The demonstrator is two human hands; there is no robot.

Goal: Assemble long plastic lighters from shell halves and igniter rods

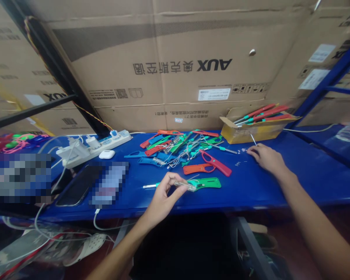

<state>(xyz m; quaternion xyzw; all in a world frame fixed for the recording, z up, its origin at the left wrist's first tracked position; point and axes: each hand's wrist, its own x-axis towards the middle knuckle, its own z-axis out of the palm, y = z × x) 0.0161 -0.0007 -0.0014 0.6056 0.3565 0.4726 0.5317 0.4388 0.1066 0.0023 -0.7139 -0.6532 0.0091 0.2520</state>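
Note:
My left hand point(165, 193) is closed, thumb against fingers, on the clear inner body of a lighter point(189, 186). Just behind it lies a green lighter handle point(211, 183), and a metal lighter tube point(149, 186) sticks out to the left; whether these are joined to the held piece is hidden. Over at the right, my right hand point(266, 156) pinches a thin silvery rod point(253, 140) that points up. Small white bits point(242, 150) lie on the blue table beside those fingertips. A red handle half point(221, 166) and an orange one point(196, 168) rest between the hands.
Behind is a pile of lighter parts point(175, 146) with loose wires. A cardboard box point(245, 133) holds red lighters. To the left are a power strip point(100, 145), a white earbud case point(106, 154) and two phones, one a black phone point(78, 184). Large cartons point(175, 42) wall the back.

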